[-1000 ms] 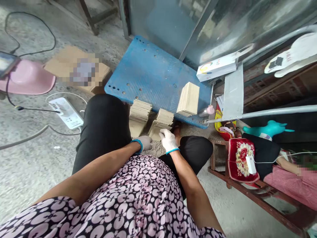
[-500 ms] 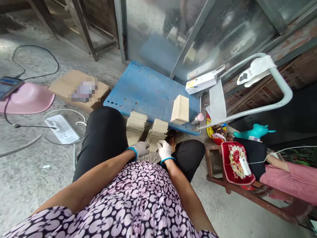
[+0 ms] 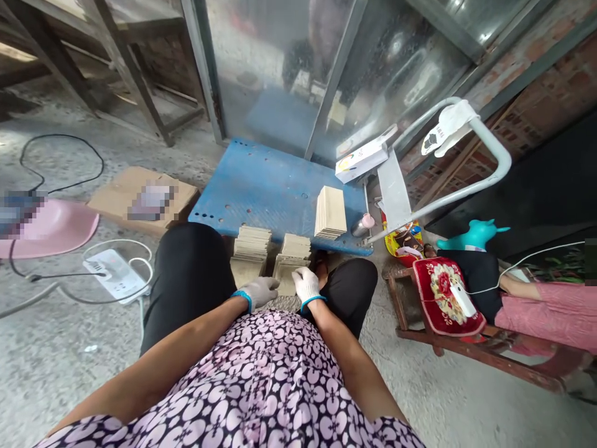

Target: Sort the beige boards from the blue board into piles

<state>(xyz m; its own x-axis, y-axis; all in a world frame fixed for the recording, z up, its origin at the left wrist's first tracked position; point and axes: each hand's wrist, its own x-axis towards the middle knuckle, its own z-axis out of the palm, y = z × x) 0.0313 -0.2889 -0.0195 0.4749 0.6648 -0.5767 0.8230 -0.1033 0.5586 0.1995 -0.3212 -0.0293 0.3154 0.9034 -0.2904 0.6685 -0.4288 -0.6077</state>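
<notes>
Both hands wear white knit gloves with blue cuffs. A thin beige board [image 3: 285,269] lies low between my knees, in front of the right stack. My right hand [image 3: 306,284] has its fingers bent over the board's near right corner. At the near left corner, my left hand [image 3: 260,292] is closed with its fingertips at the edge; the exact grip is partly hidden. Beyond them stand a left stack of thin boards [image 3: 252,241] and a right stack of thin boards [image 3: 296,244]. Farther right, a neat stack of boards [image 3: 332,210] rests on a blue platform [image 3: 265,180].
On the platform's right side are a white box [image 3: 361,163] and a pink-lidded bottle [image 3: 364,224], beside a grey metal frame [image 3: 494,149]. To the left lie a cardboard box [image 3: 116,193], a power strip [image 3: 116,274] and cables. A person sits on a wooden bench [image 3: 494,358] at right.
The whole view has shifted, with the platform and stacks sitting a little lower and more to the left. Both hands stay at the board with hardly any movement.
</notes>
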